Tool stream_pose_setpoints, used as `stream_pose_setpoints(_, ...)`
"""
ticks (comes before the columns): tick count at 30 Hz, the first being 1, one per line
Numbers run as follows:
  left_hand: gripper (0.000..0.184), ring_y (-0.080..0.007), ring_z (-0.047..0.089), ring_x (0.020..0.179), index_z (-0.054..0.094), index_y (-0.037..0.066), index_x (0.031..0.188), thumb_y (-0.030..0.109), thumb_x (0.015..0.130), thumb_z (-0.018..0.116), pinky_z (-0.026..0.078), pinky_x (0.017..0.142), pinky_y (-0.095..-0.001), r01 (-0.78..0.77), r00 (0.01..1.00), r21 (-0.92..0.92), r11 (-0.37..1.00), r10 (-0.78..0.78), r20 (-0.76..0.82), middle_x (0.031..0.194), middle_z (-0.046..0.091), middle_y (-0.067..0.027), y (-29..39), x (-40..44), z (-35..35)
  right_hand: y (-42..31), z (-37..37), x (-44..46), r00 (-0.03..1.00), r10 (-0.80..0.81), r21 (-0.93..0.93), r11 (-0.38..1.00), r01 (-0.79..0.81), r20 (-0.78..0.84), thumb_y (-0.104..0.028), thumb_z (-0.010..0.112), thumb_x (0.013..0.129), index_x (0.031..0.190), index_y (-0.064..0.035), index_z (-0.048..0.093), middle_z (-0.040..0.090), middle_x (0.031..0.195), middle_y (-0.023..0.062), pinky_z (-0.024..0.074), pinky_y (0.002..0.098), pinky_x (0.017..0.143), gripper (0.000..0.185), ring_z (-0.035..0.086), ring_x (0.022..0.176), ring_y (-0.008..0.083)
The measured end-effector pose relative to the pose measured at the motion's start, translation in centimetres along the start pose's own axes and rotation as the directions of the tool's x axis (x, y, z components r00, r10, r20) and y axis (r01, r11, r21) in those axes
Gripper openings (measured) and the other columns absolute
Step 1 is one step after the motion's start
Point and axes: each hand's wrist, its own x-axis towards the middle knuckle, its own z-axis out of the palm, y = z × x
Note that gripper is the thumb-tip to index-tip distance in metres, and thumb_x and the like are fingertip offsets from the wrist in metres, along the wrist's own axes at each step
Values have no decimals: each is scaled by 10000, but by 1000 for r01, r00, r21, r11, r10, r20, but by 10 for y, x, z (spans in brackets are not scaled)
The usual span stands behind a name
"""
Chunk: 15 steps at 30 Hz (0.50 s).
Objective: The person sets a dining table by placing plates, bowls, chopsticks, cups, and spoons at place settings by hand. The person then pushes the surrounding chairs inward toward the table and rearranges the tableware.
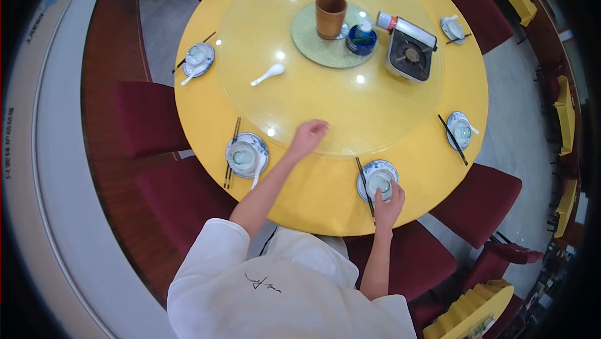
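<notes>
My right hand (390, 204) has its thumb and fingers around a small clear glass cup (379, 182). The cup sits in a bowl on a blue-and-white plate (365, 174) near the table's front edge. Dark chopsticks (362, 179) lie along the plate's left side. Over the front rim of the glass turntable (300, 110) is my left hand (308, 138), its fingers curled in loosely with nothing visible in them. Farther off, a white spoon (269, 75) rests on the turntable. To the left stands another setting with a plate (263, 145), bowl, cup, spoon and chopsticks.
The round table has a yellow cloth (313, 195). A brown wooden cup (330, 20) and a blue container (361, 41) stand on a small round board (307, 38). Beside them is a portable gas stove (410, 57). Dark red chairs (479, 204) surround the table.
</notes>
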Motion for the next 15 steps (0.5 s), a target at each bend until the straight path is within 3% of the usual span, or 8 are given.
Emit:
stream_pose_setpoints(1,256,-170,686,854,687,4,1128,127,905,658,553,773,-317,-137,981,152,979,156,-119,1028,734,-95,-11,16,-32,-8,-1,-1,1000,14,13,1000,-14,-20,-105,747,837,1265,-26,610,576,1191,212,456,461,982,456,558,1120,375)
stream_pose_setpoints(3,302,-234,690,874,686,3,1131,132,858,700,550,810,-357,-12,950,309,951,106,-292,1019,722,-128,-7,48,-90,-25,4,-5,1000,-6,59,998,6,-6,-86,729,848,1203,-26,631,591,1167,188,468,447,952,373,559,1111,363)
stream_pose_setpoints(5,388,-310,655,999,662,27,1198,154,837,732,530,889,-402,-23,943,528,849,194,-272,1127,684,-157,-7,75,-141,-41,12,-8,997,25,137,990,-34,72,-96,728,848,1183,-22,633,593,1153,192,444,449,984,356,542,1125,376)
stream_pose_setpoints(8,475,-353,590,1137,618,47,1265,168,826,751,502,957,-434,60,947,743,667,197,-253,1242,621,-178,6,102,-181,-66,34,-20,995,-30,166,986,13,100,-78,719,843,1117,-21,648,627,1076,180,468,451,931,289,583,1042,365)
stream_pose_setpoints(11,528,-375,562,1160,587,47,1292,172,811,765,495,977,-453,51,958,746,664,177,-224,1256,591,-193,2,136,-194,-104,46,-33,991,-30,218,976,2,128,-63,716,843,1065,-27,666,646,1032,168,526,398,793,230,625,959,327)
stream_pose_setpoints(15,552,-380,579,1131,581,30,1315,168,815,770,492,981,-451,-66,992,767,638,122,-15,1212,605,-215,-3,165,-184,-134,65,-66,988,-14,312,949,-34,152,-53,726,843,1055,-34,682,664,1027,132,560,335,709,217,657,923,269)
